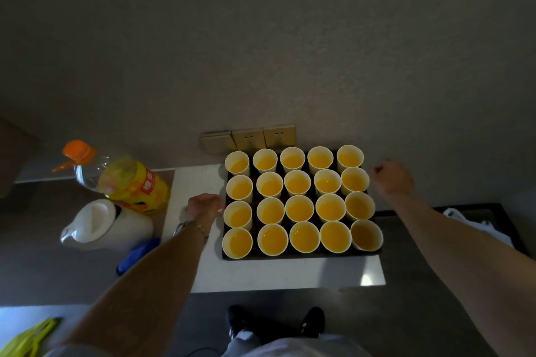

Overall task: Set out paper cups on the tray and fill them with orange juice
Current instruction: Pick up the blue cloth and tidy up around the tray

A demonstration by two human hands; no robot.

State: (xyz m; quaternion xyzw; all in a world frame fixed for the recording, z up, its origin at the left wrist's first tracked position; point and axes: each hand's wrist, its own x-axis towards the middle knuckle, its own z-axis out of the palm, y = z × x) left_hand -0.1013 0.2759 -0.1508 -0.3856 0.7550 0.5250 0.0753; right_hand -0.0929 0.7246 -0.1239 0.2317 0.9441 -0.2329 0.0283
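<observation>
Twenty paper cups point(300, 182) stand in four rows of five on a dark tray point(298, 255) on the white surface point(278, 275), all holding orange juice; the near-right cup point(367, 235) looks darker, perhaps only shadowed. The left hand point(203, 207) rests at the tray's left edge, the right hand point(393, 177) hovers at its far-right corner, both loosely curled and holding nothing. The juice bottle point(127, 180) stands well left, behind a white kettle point(107, 224).

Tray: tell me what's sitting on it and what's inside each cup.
The dark tray carries twenty paper cups in four rows of five. Nineteen show bright orange juice; the near-right cup looks darker inside, contents unclear. The cups cover most of the tray's surface.
</observation>
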